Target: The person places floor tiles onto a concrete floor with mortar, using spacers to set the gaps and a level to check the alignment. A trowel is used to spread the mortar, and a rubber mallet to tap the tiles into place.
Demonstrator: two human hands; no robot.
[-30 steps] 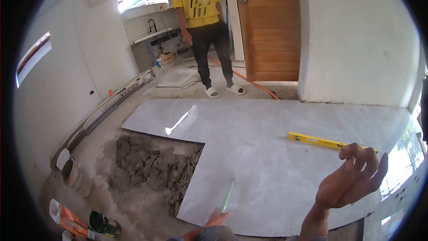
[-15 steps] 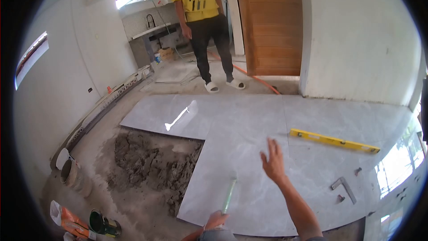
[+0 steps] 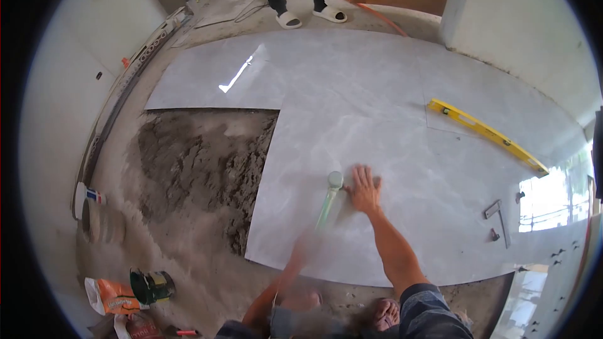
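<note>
Grey tile [image 3: 352, 132]: under right hand [image 3: 365, 189], palm down, fingers spread, grasping nothing, apparently for support; surface glossy, pale-veined.
Mortar [image 3: 201, 157]: left of both hands, dark, lumpy, beside tile edge.
Spirit level [image 3: 487, 134]: yellow, beyond right hand, to its right.
Mallet [image 3: 330, 199]: left hand [image 3: 304, 248], blurred, wraps handle end, low grip presumably for reach; head just left of right hand; round pale head, green handle.

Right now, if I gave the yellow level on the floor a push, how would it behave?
The yellow level would probably slide fairly easily, since the tiles beneath look smooth and reflect bright light. It seems likely to stay stiff, as its long body looks straight. Rolling looks unlikely, given its bar-like shape.
</note>
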